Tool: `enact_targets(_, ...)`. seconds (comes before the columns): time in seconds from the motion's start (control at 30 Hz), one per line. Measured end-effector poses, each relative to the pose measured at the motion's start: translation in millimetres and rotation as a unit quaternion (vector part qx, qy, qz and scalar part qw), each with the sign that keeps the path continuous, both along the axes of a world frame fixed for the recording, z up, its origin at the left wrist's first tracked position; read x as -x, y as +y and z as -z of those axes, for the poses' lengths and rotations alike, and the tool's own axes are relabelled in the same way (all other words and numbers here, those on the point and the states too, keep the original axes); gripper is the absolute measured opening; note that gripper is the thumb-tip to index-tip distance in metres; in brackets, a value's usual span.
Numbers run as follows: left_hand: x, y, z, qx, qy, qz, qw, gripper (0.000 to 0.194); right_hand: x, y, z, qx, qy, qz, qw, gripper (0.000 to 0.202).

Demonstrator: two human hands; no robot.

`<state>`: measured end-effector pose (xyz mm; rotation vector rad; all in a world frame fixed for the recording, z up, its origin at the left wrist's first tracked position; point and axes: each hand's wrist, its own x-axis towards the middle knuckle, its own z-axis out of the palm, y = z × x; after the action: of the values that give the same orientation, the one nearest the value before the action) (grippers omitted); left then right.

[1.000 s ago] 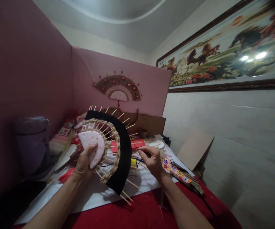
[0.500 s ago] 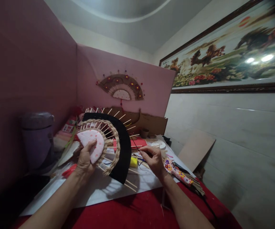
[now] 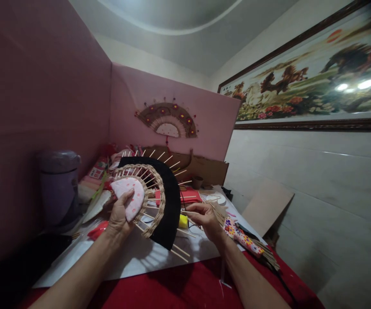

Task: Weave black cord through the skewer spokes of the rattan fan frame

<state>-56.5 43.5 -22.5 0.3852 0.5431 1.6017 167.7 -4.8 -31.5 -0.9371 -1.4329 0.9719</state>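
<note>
A half-round handmade fan with thin wooden sticks, a wide black band (image 3: 170, 201) and a braided straw ring (image 3: 161, 195) is held up in front of me. My left hand (image 3: 120, 216) grips it at the padded white half-disc with pink spots (image 3: 130, 197), thumb on the front face. At the fan's right edge my right hand (image 3: 206, 218) pinches a thin black cord (image 3: 182, 199), fingertips close to a stick's end. How the cord passes around the sticks is hard to make out.
Beyond the fan lie red paper (image 3: 190, 195), a yellow block (image 3: 183, 221) and a small brown pot (image 3: 197, 182). A flower-patterned bundle (image 3: 243, 236) rests at right. A purple lidded container (image 3: 59, 189) stands left. A finished fan (image 3: 169, 120) hangs on the pink board.
My right hand has shifted slightly down, its fingertips now level with a lower stick end by the black band. My left hand keeps its hold on the fan. The view has turned slightly left.
</note>
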Motion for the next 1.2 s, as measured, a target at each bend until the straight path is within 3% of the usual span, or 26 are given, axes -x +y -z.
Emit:
enact_targets(0.33, -1.0, 1.4, 3.0, 0.007, -0.004, 0.018, 1.0, 0.026, 2.5, 5.3, 8.8, -0.007, -0.028, 0.001, 1.0, 0.017)
enact_targets(0.73, 3.7, 2.4, -2.9, -0.02, 0.023, -0.069, 0.997, 0.013, 0.0, 4.2, 6.8, -0.052, -0.053, 0.023, 0.997, 0.023)
enact_targets(0.87, 4.4, 3.6, -3.6, -0.03, 0.023, -0.099, 0.994, 0.012, -0.6, 2.3, 7.4, -0.11, -0.073, 0.051, 0.99, 0.022)
enact_targets(1.03, 3.5, 4.0, -2.3, -0.024, 0.035, -0.108, 0.993, 0.012, 2.6, -0.8, 9.8, -0.215, -0.167, 0.111, 0.956, 0.021)
enact_targets(1.2, 2.4, 4.7, -1.3, -0.016, 0.042, -0.11, 0.993, 0.012, 4.1, 0.1, 10.5, -0.238, -0.181, 0.16, 0.941, 0.02)
